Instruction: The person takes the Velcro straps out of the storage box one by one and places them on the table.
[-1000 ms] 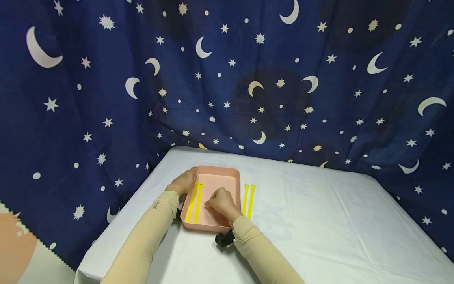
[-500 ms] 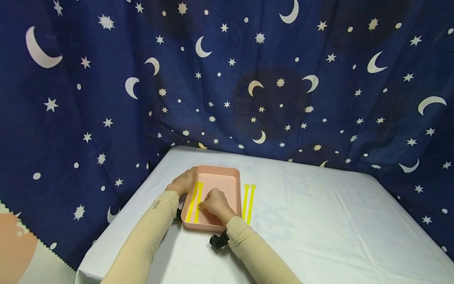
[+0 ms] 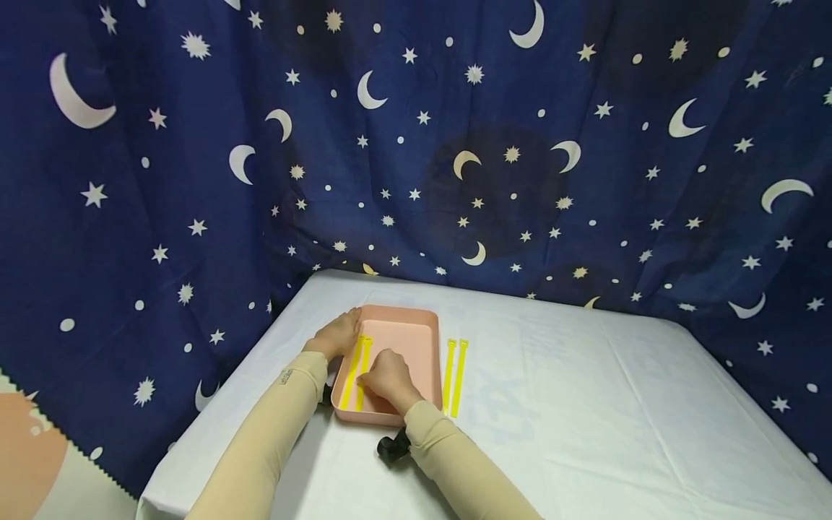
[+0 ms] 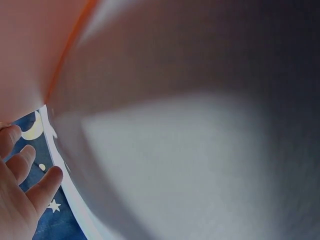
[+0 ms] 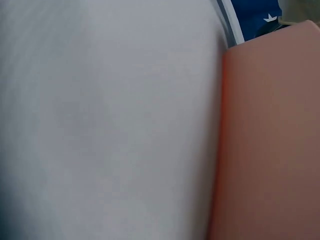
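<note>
A pink rectangular tray lies on the white-covered table. My left hand rests at its far left rim; in the left wrist view the fingers look fairly straight beside the tray wall. Inside, along the left, lie two flat yellow straps with square heads, like cable ties: a left strap and a right strap. My right hand is over the tray with bent fingers, its fingertips at the right strap. Whether they pinch it is hidden. The right wrist view shows only tray wall and cloth.
Two more yellow straps, a nearer one and an outer one, lie side by side on the table just right of the tray. A dark blue curtain with moons and stars hangs behind and left of the table.
My right hand has moved left across the tray, from bare tray floor to the right strap. My left hand, the tray and the straps stay in place.
</note>
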`<state>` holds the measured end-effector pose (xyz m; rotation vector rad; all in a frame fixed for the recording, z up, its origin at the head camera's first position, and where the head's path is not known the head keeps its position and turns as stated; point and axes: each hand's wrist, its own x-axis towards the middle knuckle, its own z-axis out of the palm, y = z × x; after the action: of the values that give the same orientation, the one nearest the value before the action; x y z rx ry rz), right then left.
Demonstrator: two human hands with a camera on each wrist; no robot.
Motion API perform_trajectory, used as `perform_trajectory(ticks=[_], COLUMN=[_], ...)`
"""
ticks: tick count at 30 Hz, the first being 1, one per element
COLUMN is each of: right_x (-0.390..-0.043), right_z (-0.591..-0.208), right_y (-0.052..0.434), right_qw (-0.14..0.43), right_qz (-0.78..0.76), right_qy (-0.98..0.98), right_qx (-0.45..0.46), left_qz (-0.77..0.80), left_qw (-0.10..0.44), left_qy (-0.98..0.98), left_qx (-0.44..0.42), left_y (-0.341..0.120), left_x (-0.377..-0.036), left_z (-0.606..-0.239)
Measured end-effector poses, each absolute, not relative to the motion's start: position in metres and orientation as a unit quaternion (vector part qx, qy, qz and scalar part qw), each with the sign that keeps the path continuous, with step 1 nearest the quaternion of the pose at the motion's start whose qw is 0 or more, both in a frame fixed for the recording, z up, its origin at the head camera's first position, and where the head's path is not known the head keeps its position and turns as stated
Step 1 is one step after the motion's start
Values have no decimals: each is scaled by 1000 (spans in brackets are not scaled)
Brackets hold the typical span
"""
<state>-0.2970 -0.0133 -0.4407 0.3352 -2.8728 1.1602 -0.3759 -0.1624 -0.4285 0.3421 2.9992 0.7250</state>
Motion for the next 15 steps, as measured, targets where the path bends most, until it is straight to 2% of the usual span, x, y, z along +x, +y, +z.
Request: perform_trajectory(ticks=[15], right_x=[-297], right_z=[-442], right_y=[-15], right_qw=[22], right_qz=[338], right_qy=[-937], right_qx=[90], left_qz=[228], left_qw=[18], left_qy=[967], left_qx=[114], left_y=[-162], left_x=[-373], left_z=[-426])
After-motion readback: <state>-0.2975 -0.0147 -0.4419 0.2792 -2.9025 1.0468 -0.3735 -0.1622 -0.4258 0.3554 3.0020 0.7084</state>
